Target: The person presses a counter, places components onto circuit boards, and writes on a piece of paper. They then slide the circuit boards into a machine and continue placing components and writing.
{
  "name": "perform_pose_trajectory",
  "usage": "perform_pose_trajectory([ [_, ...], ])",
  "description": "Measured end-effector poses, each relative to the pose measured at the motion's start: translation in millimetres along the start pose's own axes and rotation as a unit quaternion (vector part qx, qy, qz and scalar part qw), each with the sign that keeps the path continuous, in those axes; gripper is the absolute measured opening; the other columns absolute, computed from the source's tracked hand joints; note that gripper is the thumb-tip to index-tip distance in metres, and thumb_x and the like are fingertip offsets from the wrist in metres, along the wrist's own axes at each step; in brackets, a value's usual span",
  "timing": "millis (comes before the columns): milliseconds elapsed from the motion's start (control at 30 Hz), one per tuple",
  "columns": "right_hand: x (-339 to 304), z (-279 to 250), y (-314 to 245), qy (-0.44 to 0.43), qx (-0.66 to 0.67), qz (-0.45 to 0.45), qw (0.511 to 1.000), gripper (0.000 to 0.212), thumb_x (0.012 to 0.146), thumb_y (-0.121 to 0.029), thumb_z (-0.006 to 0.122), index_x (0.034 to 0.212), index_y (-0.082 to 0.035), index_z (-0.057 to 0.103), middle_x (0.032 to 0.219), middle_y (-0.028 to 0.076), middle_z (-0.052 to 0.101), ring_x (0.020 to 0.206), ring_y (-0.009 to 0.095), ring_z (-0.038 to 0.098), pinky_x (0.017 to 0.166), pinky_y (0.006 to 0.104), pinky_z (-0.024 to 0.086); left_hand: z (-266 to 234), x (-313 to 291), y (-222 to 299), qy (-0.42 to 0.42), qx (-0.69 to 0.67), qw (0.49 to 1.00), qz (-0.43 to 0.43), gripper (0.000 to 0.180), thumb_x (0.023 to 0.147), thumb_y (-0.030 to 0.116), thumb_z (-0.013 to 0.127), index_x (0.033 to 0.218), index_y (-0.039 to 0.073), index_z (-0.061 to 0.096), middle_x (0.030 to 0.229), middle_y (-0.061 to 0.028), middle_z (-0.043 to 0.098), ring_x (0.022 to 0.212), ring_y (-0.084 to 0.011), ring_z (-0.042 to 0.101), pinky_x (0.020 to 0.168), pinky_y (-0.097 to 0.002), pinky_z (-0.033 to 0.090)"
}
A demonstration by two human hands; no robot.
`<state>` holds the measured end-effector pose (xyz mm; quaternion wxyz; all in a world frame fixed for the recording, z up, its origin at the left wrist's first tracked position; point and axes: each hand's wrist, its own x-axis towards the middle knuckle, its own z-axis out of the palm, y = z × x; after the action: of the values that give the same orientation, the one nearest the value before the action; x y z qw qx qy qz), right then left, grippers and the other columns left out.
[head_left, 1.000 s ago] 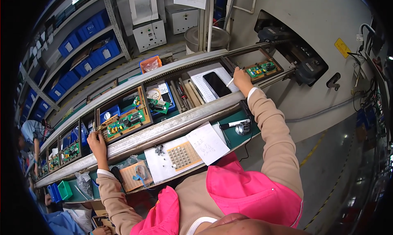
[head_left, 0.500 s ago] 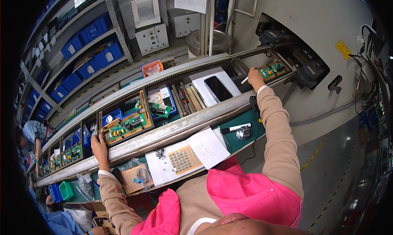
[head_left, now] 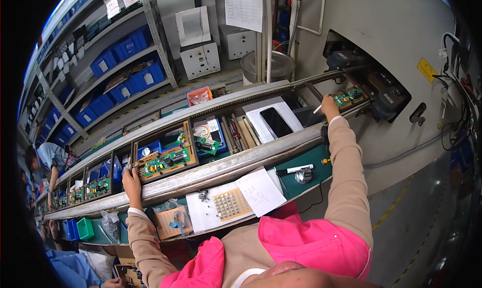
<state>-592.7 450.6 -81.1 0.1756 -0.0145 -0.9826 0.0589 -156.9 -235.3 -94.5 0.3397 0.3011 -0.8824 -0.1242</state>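
Observation:
My left hand (head_left: pixel 131 179) grips the front left corner of a wooden carrier frame (head_left: pixel 163 157) that bears a green circuit board (head_left: pixel 167 162) on the conveyor line (head_left: pixel 211 170). My right hand (head_left: pixel 329 106) is stretched far right, shut on a thin white pen-like stick (head_left: pixel 317 109), beside another green circuit board (head_left: pixel 349 95) that sits at the mouth of a large grey machine (head_left: pixel 401 52). A dark phone (head_left: pixel 275 121) lies on white paper between the two boards.
The front bench (head_left: pixel 311 163) holds a parts tray (head_left: pixel 229 204), paper sheets (head_left: pixel 260 191), a marker (head_left: pixel 295 170) and a round counter (head_left: pixel 304 175). Blue bins (head_left: pixel 125 62) fill shelves behind. More carriers (head_left: pixel 98 185) run left, where another person (head_left: pixel 47 160) works.
My right hand has travelled further right along the line toward the machine mouth, following the small board. My left hand has stayed on the wooden carrier.

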Motion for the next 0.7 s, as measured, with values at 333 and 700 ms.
perform_pose_trajectory([
  [333, -151, -134, -92, -0.070, 0.402, -0.231, 0.883, 0.025, 0.092, -0.023, 0.054, 0.099, 0.001, 0.056, 0.074, 0.010, 0.064, 0.067, 0.023, 0.063, 0.057, 0.0343, 0.046, 18, 1, 15, -0.099, -0.090, 0.989, 0.056, 0.015, 0.081, 0.004, 0.055, 0.094, 0.000, 0.061, 0.083, -0.0210, 0.065, 0.079, -0.0347, 0.065, 0.071, -0.0401, 0.050],
  [700, -297, -79, -162, -0.267, 0.690, -0.151, 0.656, 0.016, 0.081, 0.004, 0.054, 0.096, 0.001, 0.057, 0.075, 0.007, 0.061, 0.065, 0.011, 0.059, 0.059, 0.0233, 0.048, 37, -21, 159, -0.322, -0.223, 0.917, 0.076, 0.023, 0.082, -0.001, 0.054, 0.104, 0.000, 0.059, 0.095, -0.0104, 0.066, 0.088, -0.0206, 0.064, 0.079, -0.0294, 0.049],
])
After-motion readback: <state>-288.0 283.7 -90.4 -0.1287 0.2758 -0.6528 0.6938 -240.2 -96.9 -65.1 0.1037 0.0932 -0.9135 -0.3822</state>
